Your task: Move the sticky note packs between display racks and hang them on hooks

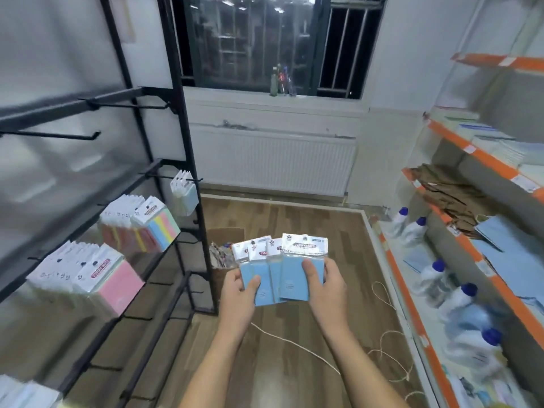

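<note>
I hold a fan of several blue sticky note packs [281, 269] in front of me, white header cards up. My left hand [240, 293] grips the left packs with its thumb on top. My right hand [325, 285] grips the rightmost pack, thumb pressed on its blue face. On the black display rack [188, 160] at my left hang more packs: a pink-faced bunch [97, 275], a multicolour bunch [147, 225] and a small pale bunch [184, 192] on a hook near the post. The upper hooks [73, 135] are bare.
An orange-edged shelf unit [459, 231] stands at right with white blue-capped bottles [459, 298] and blue paper. A cardboard box [223, 260] sits on the wood floor beyond my hands. White cord [297, 348] trails over the floor. A radiator [273, 160] and window lie ahead.
</note>
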A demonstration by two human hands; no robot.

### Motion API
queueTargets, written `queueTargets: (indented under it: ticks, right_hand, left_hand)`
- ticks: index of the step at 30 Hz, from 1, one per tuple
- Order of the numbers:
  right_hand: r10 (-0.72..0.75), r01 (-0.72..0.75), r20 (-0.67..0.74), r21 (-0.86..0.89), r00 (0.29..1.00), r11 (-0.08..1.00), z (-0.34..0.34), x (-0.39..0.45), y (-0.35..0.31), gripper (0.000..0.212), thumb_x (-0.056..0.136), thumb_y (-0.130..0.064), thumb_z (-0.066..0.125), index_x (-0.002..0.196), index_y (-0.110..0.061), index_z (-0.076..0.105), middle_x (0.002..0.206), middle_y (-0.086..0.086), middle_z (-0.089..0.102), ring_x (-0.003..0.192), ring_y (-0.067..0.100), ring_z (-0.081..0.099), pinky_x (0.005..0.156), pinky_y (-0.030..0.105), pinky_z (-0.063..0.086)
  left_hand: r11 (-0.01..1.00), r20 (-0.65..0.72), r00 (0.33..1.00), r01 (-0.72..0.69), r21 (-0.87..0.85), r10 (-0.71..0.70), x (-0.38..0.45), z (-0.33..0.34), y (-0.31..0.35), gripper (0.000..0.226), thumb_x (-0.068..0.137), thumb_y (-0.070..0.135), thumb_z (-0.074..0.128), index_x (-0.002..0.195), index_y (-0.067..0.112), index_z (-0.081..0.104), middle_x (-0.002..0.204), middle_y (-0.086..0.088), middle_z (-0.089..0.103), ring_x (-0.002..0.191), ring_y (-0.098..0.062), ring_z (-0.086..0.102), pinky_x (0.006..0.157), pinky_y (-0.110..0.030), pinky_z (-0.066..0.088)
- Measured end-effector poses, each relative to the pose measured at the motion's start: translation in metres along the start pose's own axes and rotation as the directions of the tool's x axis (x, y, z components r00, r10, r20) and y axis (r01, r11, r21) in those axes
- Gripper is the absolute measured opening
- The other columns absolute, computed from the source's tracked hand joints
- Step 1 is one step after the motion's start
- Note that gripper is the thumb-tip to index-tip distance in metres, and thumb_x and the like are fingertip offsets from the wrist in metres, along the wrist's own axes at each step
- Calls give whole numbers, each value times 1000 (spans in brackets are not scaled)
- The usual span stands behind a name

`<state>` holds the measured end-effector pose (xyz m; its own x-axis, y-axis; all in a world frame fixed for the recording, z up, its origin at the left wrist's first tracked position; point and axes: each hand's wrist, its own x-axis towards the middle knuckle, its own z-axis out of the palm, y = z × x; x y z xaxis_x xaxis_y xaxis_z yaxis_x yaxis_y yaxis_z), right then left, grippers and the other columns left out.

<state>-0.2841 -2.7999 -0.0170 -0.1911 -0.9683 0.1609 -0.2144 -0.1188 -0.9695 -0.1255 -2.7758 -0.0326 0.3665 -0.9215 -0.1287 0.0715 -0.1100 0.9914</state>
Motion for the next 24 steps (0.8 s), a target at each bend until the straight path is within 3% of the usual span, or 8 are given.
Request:
queueTargets:
  ticks: [3, 6, 8, 13, 17, 21, 24]
  right_hand:
    - [-15, 9, 101, 55, 995, 998, 35, 59, 6, 15, 96, -27, 63, 98, -13, 62, 88, -6, 70, 75, -3, 64, 60, 10, 45]
    - [-35, 19, 197, 83, 980, 996, 68, 120, 12, 17, 96, -33, 63, 100, -17, 63, 90, -7, 70, 79, -1, 65, 62, 13, 46]
    - [-42, 18, 273, 90, 961, 996, 87, 158, 14, 16, 96, -34, 62, 99, -19, 63, 90, -8, 70, 81, 2, 66, 64, 15, 47]
    - [-73, 10, 458, 138, 886, 990, 132, 222, 12, 9, 95, -30, 65, 93, -21, 64, 86, -7, 70, 77, 3, 65, 61, 14, 46]
    - [-95, 24, 536, 137, 839, 990, 168, 251, 13, 8, 91, -29, 71, 88, -33, 65, 95, -6, 67, 87, 8, 63, 74, 21, 50]
    - [4, -167, 652, 188, 758, 968, 195, 290, 0, 9, 92, -14, 69, 102, -14, 69, 96, -4, 74, 78, 2, 70, 61, 17, 51]
    - [45, -214, 662, 178, 748, 960, 210, 321, -4, 12, 93, -12, 67, 105, -15, 68, 98, -5, 74, 72, 4, 69, 60, 21, 50]
  left_hand:
    - [1000, -87, 996, -9, -8, 8, 52, 7, 5, 19, 97, 14, 59, 114, 13, 52, 105, -6, 72, 93, -18, 71, 80, -44, 59]
    - [998, -205, 979, -35, -42, 25, 100, 17, 12, 21, 97, 12, 59, 117, 10, 52, 103, -2, 71, 85, -5, 71, 65, -21, 55]
    - [998, -279, 960, -44, -55, 27, 127, 26, 19, 19, 97, 14, 59, 114, 12, 52, 102, 1, 70, 78, 3, 69, 58, -14, 51]
    - [994, -419, 908, -56, -94, 11, 174, 40, 34, 23, 91, 15, 68, 109, 12, 55, 100, -2, 73, 81, -6, 72, 60, -18, 54]
    - [993, -523, 852, -75, -86, 19, 202, 32, 39, 26, 89, 12, 70, 111, 11, 55, 102, -2, 72, 80, -4, 72, 58, -16, 53]
    - [993, -580, 814, -91, -69, 35, 226, 16, 37, 24, 89, 16, 70, 105, 22, 53, 105, 1, 70, 87, -5, 71, 62, -18, 55]
    - [993, -624, 781, -95, -69, 32, 236, 1, 32, 26, 89, 21, 70, 108, 25, 52, 109, 4, 69, 97, -9, 69, 71, -23, 58]
